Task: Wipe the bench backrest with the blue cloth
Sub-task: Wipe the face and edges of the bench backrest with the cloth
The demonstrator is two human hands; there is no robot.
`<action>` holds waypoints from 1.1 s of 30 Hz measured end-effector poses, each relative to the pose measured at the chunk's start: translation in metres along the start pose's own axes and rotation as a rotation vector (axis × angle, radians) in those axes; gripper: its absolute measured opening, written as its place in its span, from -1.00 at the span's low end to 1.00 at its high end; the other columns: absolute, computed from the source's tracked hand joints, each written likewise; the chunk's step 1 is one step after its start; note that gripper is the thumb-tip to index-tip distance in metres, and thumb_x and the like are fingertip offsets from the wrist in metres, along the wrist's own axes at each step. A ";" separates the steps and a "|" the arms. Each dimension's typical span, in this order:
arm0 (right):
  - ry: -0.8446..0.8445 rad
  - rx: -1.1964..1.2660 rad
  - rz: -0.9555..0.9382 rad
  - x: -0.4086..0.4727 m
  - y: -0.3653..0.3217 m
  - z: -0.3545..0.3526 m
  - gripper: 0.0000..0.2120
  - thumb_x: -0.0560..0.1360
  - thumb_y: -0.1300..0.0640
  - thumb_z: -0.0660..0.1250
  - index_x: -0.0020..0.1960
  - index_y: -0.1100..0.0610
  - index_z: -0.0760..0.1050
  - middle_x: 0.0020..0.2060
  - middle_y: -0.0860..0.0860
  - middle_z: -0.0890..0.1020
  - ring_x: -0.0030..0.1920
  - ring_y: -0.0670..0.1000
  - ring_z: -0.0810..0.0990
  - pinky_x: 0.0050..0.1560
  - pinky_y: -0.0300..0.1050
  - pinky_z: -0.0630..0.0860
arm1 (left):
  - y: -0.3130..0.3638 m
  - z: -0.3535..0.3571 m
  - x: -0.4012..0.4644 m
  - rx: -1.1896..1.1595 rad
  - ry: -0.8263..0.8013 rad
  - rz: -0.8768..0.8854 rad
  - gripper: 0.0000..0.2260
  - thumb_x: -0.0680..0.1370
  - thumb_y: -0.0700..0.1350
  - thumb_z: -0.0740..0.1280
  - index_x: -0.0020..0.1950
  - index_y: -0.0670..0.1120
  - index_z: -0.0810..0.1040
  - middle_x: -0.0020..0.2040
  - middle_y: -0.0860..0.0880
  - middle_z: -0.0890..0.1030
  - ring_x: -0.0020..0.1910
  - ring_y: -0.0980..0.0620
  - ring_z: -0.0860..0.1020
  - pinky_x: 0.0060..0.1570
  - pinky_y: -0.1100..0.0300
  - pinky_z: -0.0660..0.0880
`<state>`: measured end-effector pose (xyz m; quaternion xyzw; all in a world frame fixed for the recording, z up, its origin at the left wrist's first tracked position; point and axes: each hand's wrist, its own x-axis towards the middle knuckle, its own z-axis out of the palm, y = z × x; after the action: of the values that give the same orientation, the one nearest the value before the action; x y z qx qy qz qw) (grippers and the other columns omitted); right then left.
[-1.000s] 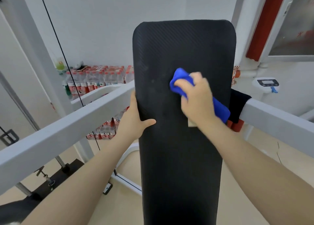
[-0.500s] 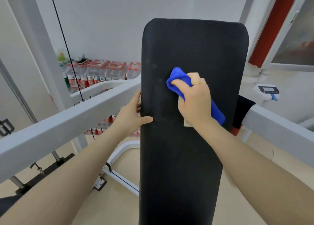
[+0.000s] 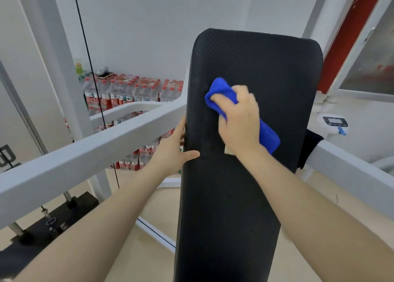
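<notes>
The black padded bench backrest [image 3: 251, 196] stands upright in the middle of the view, running from the lower edge up to a rounded top. My right hand [image 3: 238, 124] presses a bunched blue cloth [image 3: 221, 94] against the pad's upper left part; a second fold of the cloth sticks out below the hand to the right. My left hand [image 3: 172, 151] grips the backrest's left edge, thumb on the front face and fingers behind it.
A grey metal beam [image 3: 89, 153] crosses behind the backrest from lower left to the right side [image 3: 351, 175]. Packs of bottled water [image 3: 132, 94] are stacked against the far wall. A black cable [image 3: 89, 72] hangs at left. A weight stack [image 3: 53, 222] sits lower left.
My right hand has slid the blue cloth leftward across the pad toward its left edge. The left hand keeps its grip on the edge. The head view has shifted left.
</notes>
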<state>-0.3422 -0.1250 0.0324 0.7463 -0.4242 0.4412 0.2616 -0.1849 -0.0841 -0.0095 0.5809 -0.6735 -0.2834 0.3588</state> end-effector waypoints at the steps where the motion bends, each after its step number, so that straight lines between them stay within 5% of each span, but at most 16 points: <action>1: -0.051 -0.005 -0.067 -0.015 -0.006 0.004 -0.68 0.34 0.33 0.33 0.06 0.11 0.59 -0.04 0.19 0.54 -0.29 0.16 0.44 -0.28 -0.02 0.42 | -0.001 0.001 0.000 -0.004 0.011 0.007 -0.16 0.46 -0.14 0.40 0.52 0.12 -0.11 0.41 -0.02 0.38 0.35 -0.01 0.39 0.20 0.15 0.37; 4: -0.220 -0.063 -0.282 -0.050 -0.018 0.008 -0.66 0.34 0.32 0.31 0.07 0.09 0.58 -0.04 0.16 0.55 -0.29 0.13 0.43 -0.32 -0.06 0.36 | -0.002 0.005 0.000 -0.037 0.037 -0.001 -0.22 0.46 -0.15 0.40 0.52 0.06 0.00 0.33 -0.01 0.46 0.30 0.00 0.43 0.10 0.23 0.35; 7: -0.215 -0.114 -0.357 -0.029 -0.018 0.006 -0.66 0.31 0.34 0.31 0.01 0.06 0.60 -0.04 0.16 0.56 -0.27 0.15 0.45 -0.30 -0.04 0.36 | -0.006 0.006 0.000 -0.085 0.033 0.002 -0.29 0.46 -0.17 0.39 0.49 0.06 0.09 0.35 -0.01 0.44 0.32 0.00 0.40 0.14 0.20 0.34; 14: 0.003 -0.108 -0.097 0.019 -0.025 0.010 -0.63 0.31 0.35 0.35 0.04 0.04 0.61 -0.04 0.15 0.57 -0.30 0.14 0.44 -0.33 -0.08 0.31 | -0.015 -0.009 0.001 -0.322 -0.184 -0.031 -0.22 0.48 -0.36 0.25 0.49 0.24 -0.01 0.48 0.14 0.23 0.43 0.05 0.26 0.34 -0.07 0.34; 19: -0.189 -0.066 -0.296 -0.044 -0.032 0.015 -0.67 0.29 0.32 0.37 0.02 0.09 0.61 -0.08 0.14 0.58 -0.33 0.10 0.41 -0.34 -0.11 0.28 | -0.012 -0.022 0.003 -0.319 -0.211 -0.056 -0.22 0.43 -0.55 0.07 0.48 0.13 0.11 0.42 0.07 0.31 0.40 0.08 0.30 0.08 0.30 0.44; 23: -0.347 -0.096 -0.502 -0.046 -0.024 0.005 -0.69 0.32 0.31 0.32 0.02 0.08 0.58 -0.06 0.13 0.56 -0.30 0.11 0.43 -0.31 -0.05 0.36 | -0.013 -0.024 0.001 -0.363 -0.218 -0.092 -0.19 0.41 -0.58 0.04 0.50 0.11 0.09 0.46 0.02 0.27 0.41 0.02 0.29 0.26 0.14 0.32; 26: -0.210 -0.120 -0.338 -0.016 -0.016 0.000 -0.67 0.34 0.30 0.30 0.05 0.07 0.60 -0.06 0.15 0.57 -0.30 0.13 0.44 -0.30 -0.09 0.32 | -0.013 -0.029 0.004 -0.384 -0.252 -0.093 -0.18 0.40 -0.60 0.01 0.49 0.12 0.15 0.46 0.05 0.27 0.40 -0.02 0.33 0.35 -0.01 0.30; 29: -0.101 -0.052 -0.143 -0.024 -0.023 0.010 -0.69 0.35 0.31 0.35 0.07 0.11 0.60 -0.07 0.17 0.57 -0.33 0.13 0.45 -0.31 -0.09 0.36 | -0.012 -0.033 0.007 -0.371 -0.209 -0.119 -0.26 0.45 -0.55 0.04 0.46 0.11 0.23 0.38 0.05 0.37 0.25 -0.03 0.48 0.24 0.03 0.44; 33: -0.209 -0.014 -0.223 -0.075 -0.033 0.019 -0.71 0.37 0.27 0.35 0.08 0.11 0.59 -0.07 0.16 0.57 -0.33 0.10 0.44 -0.35 -0.06 0.41 | -0.010 -0.027 0.005 -0.340 -0.116 -0.127 -0.41 0.51 -0.47 0.06 0.40 0.06 0.32 0.21 -0.03 0.49 0.01 0.04 0.58 0.04 0.13 0.56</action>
<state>-0.3244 -0.0926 -0.0427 0.8289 -0.3666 0.3262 0.2685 -0.1577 -0.0899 -0.0016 0.5358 -0.5976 -0.4482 0.3936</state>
